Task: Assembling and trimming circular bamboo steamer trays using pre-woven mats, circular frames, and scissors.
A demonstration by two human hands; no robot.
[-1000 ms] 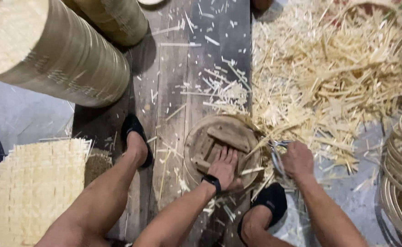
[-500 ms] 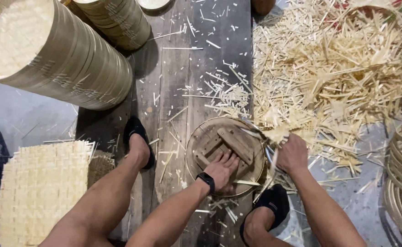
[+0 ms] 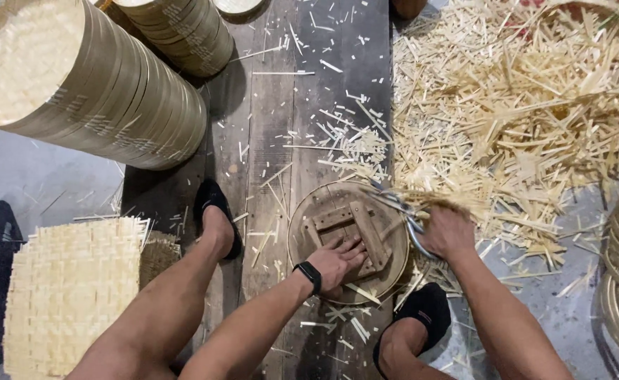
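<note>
left hand (image 3: 338,264) flat on the round lid (image 3: 348,239) lying on the plank (image 3: 274,141), right hand (image 3: 447,232) squeezing shears (image 3: 401,211) at its rim. looks like trimming; next cut probably wants the lid rotated.

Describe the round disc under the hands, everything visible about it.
The disc is a flat, round piece with a thin pale rim, looking like bamboo or wood. Brown wooden slats are fixed across its upper face. It lies flat on the dark plank floor between the person's feet, amid pale shavings. The left hand presses on its near side; the right hand, holding shears, works its right edge.
</note>
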